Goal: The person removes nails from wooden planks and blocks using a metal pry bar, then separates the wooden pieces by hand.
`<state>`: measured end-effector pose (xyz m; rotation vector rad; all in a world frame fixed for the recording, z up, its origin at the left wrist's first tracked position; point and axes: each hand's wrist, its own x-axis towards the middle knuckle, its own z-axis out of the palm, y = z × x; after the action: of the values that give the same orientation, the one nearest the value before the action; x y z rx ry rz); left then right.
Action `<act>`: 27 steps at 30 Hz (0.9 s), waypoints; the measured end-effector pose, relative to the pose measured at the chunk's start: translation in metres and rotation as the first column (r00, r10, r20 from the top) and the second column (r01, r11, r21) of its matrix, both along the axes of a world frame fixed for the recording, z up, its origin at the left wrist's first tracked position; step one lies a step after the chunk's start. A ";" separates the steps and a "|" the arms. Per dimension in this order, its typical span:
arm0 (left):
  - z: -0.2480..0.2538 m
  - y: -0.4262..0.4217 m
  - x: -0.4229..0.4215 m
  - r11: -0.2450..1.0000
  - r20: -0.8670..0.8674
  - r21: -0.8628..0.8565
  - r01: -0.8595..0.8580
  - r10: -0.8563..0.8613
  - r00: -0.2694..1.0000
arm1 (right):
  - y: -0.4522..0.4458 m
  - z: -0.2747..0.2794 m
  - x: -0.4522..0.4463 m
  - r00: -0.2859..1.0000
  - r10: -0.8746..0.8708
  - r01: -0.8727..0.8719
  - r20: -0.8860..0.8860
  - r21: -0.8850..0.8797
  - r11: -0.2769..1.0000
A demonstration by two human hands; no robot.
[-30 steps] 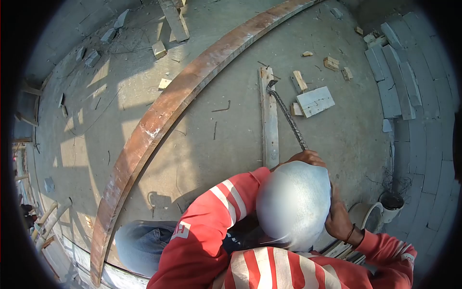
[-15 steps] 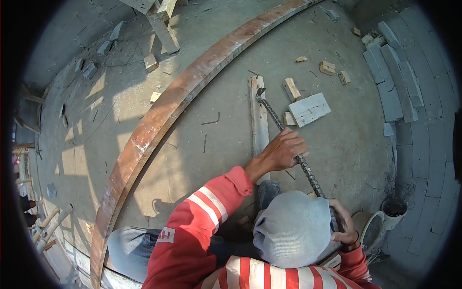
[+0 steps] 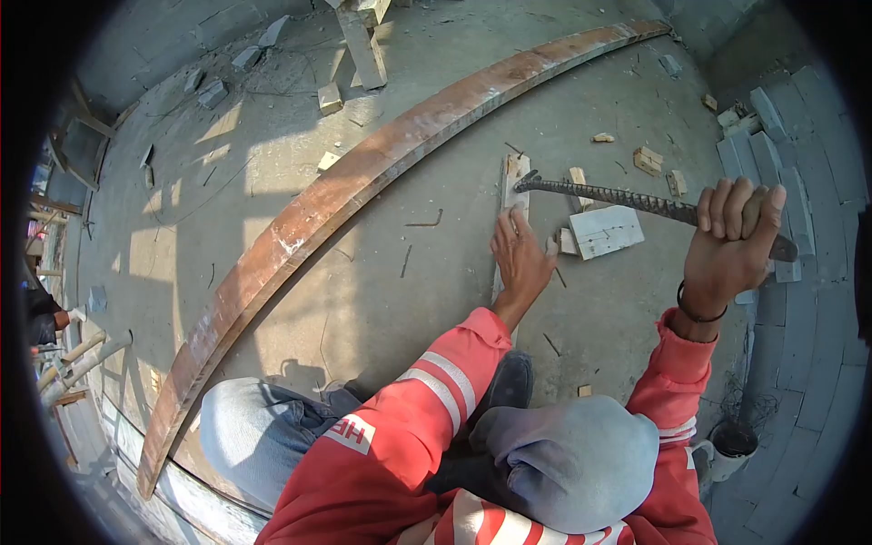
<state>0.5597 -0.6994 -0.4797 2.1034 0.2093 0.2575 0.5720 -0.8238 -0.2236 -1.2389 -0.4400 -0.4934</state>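
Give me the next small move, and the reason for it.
Probably lever the bar lightly with the right hand: that hand grips near one end, the bar's other end is at the board, and the left hand is there too, placed to steady it. Whether the bar has caught anything is unclear.

The person's left arm [image 3: 427, 400] reaches forward and slants to the right, its forearm extended from a bent elbow. The left hand [image 3: 523, 254] is loosely spread with its back facing up, fingers pointing forward and slightly bent, the thumb held apart on the right side. The right forearm [image 3: 672, 368] points forward, out to the right, and the right wrist [image 3: 702, 304] leads to a right hand [image 3: 738, 222] with fingers tightly curled in a grip. Both knees are bent, one on either side of the left arm.
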 end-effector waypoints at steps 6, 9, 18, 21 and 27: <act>-0.066 0.009 -0.045 0.909 -0.213 0.362 0.205 -0.133 0.968 | 0.007 0.039 0.115 0.991 0.043 -0.041 -0.124 0.017 0.999; -0.070 0.010 -0.044 0.900 -0.221 0.372 0.225 -0.150 0.964 | 0.006 0.042 0.173 0.981 0.098 -0.103 -0.165 -0.024 0.994; -0.067 0.011 -0.043 0.883 -0.219 0.412 0.226 -0.144 0.965 | 0.019 0.037 0.304 0.957 0.068 -0.082 -0.283 -0.037 0.996; -0.066 0.011 -0.042 0.878 -0.228 0.421 0.228 -0.141 0.963 | 0.017 0.038 0.326 0.957 0.084 -0.100 -0.276 -0.045 0.994; -0.066 0.011 -0.041 0.891 -0.225 0.399 0.216 -0.133 0.965 | -0.026 0.033 0.300 0.659 0.726 -0.716 -0.194 0.135 0.685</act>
<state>0.5186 -0.6882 -0.5457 2.5635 0.0779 -0.0154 0.8721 -0.8503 -0.1910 -0.9523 -0.6715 0.3352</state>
